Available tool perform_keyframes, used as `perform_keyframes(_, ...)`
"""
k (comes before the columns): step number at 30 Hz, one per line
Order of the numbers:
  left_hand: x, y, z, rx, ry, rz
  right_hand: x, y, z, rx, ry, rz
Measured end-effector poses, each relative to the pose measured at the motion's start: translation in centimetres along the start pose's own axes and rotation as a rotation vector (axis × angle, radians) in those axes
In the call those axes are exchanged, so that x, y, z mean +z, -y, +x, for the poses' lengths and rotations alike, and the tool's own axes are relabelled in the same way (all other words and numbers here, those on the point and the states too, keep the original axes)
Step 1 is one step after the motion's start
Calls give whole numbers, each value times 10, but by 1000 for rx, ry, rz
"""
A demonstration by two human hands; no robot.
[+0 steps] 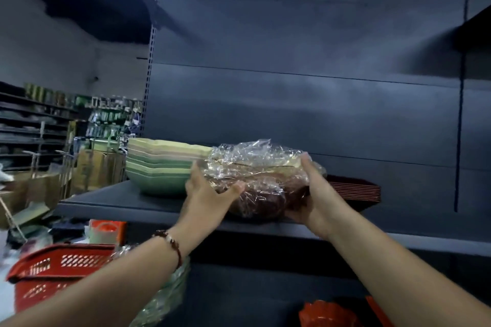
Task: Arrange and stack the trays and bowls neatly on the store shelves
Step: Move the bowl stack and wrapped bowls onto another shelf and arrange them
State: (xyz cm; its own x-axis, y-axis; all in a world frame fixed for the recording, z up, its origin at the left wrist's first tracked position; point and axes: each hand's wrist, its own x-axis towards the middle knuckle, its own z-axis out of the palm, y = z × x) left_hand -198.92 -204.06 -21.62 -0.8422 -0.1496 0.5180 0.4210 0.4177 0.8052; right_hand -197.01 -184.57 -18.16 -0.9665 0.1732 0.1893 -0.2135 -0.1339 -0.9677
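1. Dim store aisle, dark grey metal shelf (111,200) with a tall back panel.
2. Stack of green bowls (156,167) sits on the shelf's left end, flat dark red trays (353,188) on the right.
3. Between them, a plastic-wrapped bundle of brown bowls (261,183) rests at the shelf's front edge.
4. Left hand (206,194) and right hand (316,194) each have a grip on one side of the bundle, fingers curled into the wrap.
5. Red shopping basket (50,271) down at lower left.
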Motion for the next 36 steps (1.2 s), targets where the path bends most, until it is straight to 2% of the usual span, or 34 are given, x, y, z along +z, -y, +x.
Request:
perform_keyframes(2,5,7,2,254,-63,141,-1,-18,1,-141,21,-148)
perform_keyframes(3,8,12,4,368,-46,189,-2,-25,0,-216,21,-247)
perform_keyframes(5,15,17,10,446,36,257,-3,-34,4,-326,2,-390)
perform_keyframes(9,33,18,30,386,49,382,-2,-36,32,-362,-83,-518)
perform_keyframes(18,64,27,77,293,12,696,3,-31,80,-265,-123,-913)
perform_keyframes(21,69,22,79,243,26,793,-4,-29,76,-341,-135,-1124)
perform_keyframes(24,67,4,70,232,36,1026,-16,-26,62,-522,-93,-1390)
perform_keyframes(26,67,-12,55,324,29,1179,-27,-21,50,-685,-52,-1572)
perform_keyframes(28,70,-26,38,471,16,1232,-42,-14,40,-781,-41,-1734)
perform_keyframes(30,77,-36,25,668,-36,1176,-63,-7,34,-789,-44,-1830)
perform_keyframes(32,90,-41,18,869,-46,1020,-89,-1,31,-776,-67,-1893)
perform_keyframes(34,113,-44,17,948,36,920,-116,5,31,-723,-110,-1930)
perform_keyframes(36,141,-47,23,964,66,964,-144,8,34,-629,-160,-1958)
